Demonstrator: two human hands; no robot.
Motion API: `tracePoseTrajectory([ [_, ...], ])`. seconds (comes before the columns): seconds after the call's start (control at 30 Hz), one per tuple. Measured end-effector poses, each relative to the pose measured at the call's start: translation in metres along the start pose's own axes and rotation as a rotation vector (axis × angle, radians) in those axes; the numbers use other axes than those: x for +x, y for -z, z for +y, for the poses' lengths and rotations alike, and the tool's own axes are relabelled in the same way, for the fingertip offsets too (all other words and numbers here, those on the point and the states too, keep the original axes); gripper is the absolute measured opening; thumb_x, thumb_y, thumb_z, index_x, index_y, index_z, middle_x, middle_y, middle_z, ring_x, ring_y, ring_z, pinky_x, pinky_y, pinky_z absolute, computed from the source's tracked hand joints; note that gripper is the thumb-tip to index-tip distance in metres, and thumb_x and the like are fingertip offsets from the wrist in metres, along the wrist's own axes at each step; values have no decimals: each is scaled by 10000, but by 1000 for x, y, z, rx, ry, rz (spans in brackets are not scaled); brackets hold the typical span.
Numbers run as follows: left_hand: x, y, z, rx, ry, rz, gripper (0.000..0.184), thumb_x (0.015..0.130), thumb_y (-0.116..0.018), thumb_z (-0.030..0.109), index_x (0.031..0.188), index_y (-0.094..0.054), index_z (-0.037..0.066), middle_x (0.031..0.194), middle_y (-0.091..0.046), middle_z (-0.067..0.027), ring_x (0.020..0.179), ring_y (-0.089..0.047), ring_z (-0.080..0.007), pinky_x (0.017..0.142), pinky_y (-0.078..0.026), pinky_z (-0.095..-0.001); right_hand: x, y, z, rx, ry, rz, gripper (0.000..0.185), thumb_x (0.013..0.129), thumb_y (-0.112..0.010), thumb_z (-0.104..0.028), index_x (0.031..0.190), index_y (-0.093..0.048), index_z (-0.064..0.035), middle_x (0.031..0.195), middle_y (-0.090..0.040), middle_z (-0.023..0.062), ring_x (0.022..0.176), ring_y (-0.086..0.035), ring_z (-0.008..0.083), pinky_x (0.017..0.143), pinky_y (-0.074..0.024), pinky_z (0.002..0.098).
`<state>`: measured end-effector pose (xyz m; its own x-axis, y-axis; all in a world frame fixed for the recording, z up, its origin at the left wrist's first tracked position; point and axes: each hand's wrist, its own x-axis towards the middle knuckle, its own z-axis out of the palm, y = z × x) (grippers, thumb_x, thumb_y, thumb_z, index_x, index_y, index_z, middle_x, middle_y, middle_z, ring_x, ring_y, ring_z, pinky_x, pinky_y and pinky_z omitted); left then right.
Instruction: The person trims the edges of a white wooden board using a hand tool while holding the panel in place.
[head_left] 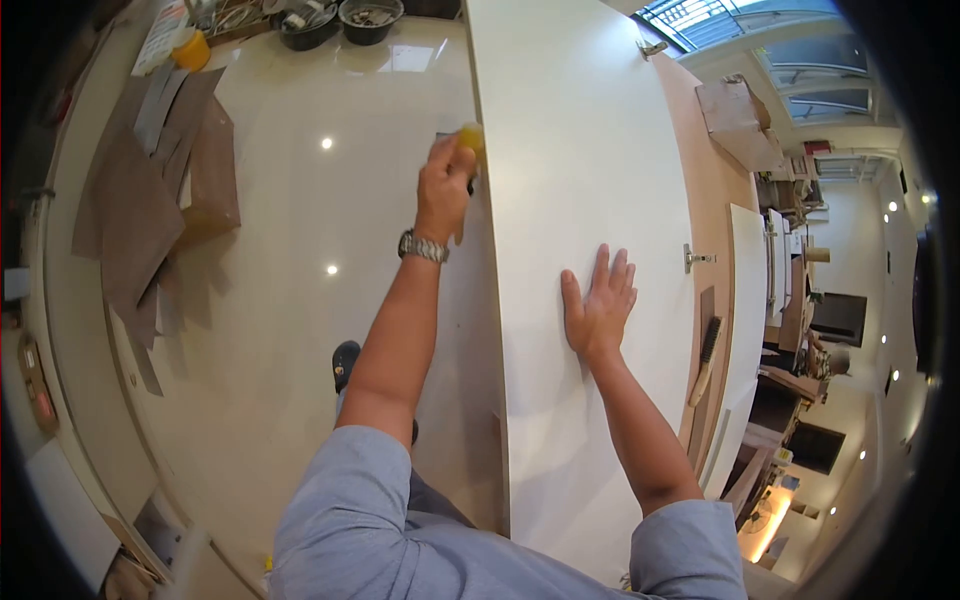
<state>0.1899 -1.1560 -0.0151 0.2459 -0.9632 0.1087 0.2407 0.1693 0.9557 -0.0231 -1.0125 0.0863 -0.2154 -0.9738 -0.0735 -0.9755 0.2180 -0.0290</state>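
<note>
Head view: my left hand point(443, 192) pinches a yellow item point(471, 137), partly hidden, at the left edge of the white panel point(570, 170); right hand point(601, 312) spread flat on top. Hinge point(690, 258) at right edge, brush point(707, 360) just beside, black bowl point(370, 18) on floor point(270, 300).

We have room to slide a hand over the white board point(585, 130), past our flat right hand point(600, 318). Our left hand point(443, 188), with a yellow thing point(471, 137), blocks the left edge; two metal hinges point(690, 258) poke past the right edge.
</note>
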Motion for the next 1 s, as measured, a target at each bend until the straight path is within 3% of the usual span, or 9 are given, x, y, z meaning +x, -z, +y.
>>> tracePoseTrajectory([
  [0.27, 104, -2, -7, 55, -5, -26, 334, 1043, -565, 224, 1292, -641, 16, 1194, -667, -106, 1079, -638, -226, 941, -494, -332, -1, 5, 0, -31, -22, -64, 883, 975, -458, -631, 1607, -216, -64, 1660, -102, 245, 1539, -42, 439, 1221, -55, 585],
  [0.37, 54, 4, 7, 215, -40, -53, 322, 1033, -551, 185, 1296, -627, 15, 1201, -664, -119, 1041, -658, -234, 899, -516, -348, 2, 6, 0, -46, -50, -97, 889, 968, -461, -639, 1615, -202, -88, 1666, -86, 236, 1542, -30, 432, 1223, -37, 580],
  [0.4, 23, 9, 18, 263, 167, -93, 326, 1026, -557, 183, 1304, -616, 23, 1221, -659, -135, 1003, -668, -247, 876, -529, -355, 3, 7, -1, -45, -51, -106, 889, 967, -459, -641, 1616, -199, -92, 1667, -82, 234, 1543, -24, 429, 1223, -31, 579],
  [0.43, -13, 15, 13, 327, -38, -106, 349, 1021, -568, 185, 1322, -595, 11, 1226, -655, -146, 966, -662, -234, 862, -531, -343, 2, 10, -1, -47, -53, -115, 890, 967, -458, -643, 1617, -197, -96, 1668, -78, 233, 1544, -18, 427, 1223, -26, 579],
  [0.57, -82, 26, 27, 247, -110, -232, 315, 1021, -543, 114, 1282, -584, -57, 1207, -631, -123, 987, -625, -225, 891, -506, -315, 0, 13, -3, -63, -54, -101, 857, 973, -498, -584, 1614, -207, -96, 1672, -84, 220, 1548, -29, 415, 1221, -47, 577],
  [0.63, -65, 20, 32, 223, 54, -163, 298, 1027, -534, 111, 1262, -590, -63, 1192, -627, -118, 999, -617, -225, 901, -498, -314, 0, 12, -1, -54, -59, -124, 882, 965, -475, -628, 1615, -207, -97, 1669, -79, 230, 1545, -15, 424, 1222, -29, 583],
  [0.77, 49, 10, 25, 412, 12, -138, 300, 1045, -525, 161, 1263, -608, -30, 1148, -638, -107, 989, -614, -217, 897, -497, -321, 1, 13, 1, -21, -43, -105, 889, 956, -485, -642, 1611, -227, -98, 1665, -90, 237, 1543, -18, 431, 1221, -25, 592],
  [0.9, 147, -5, 9, 300, -62, -82, 319, 1049, -529, 204, 1266, -616, -13, 1113, -669, -113, 1002, -627, -221, 917, -492, -341, 0, 11, 1, -17, -39, -69, 877, 953, -501, -635, 1602, -260, -97, 1660, -117, 240, 1540, -38, 438, 1216, -32, 601],
  [1.0, 148, -2, 16, 371, -61, -67, 333, 1051, -529, 218, 1279, -609, -11, 1139, -676, -127, 1037, -637, -232, 935, -489, -351, 1, 14, -1, 1, -39, -64, 872, 953, -500, -635, 1600, -269, -98, 1658, -128, 240, 1539, -47, 439, 1216, -33, 603],
])
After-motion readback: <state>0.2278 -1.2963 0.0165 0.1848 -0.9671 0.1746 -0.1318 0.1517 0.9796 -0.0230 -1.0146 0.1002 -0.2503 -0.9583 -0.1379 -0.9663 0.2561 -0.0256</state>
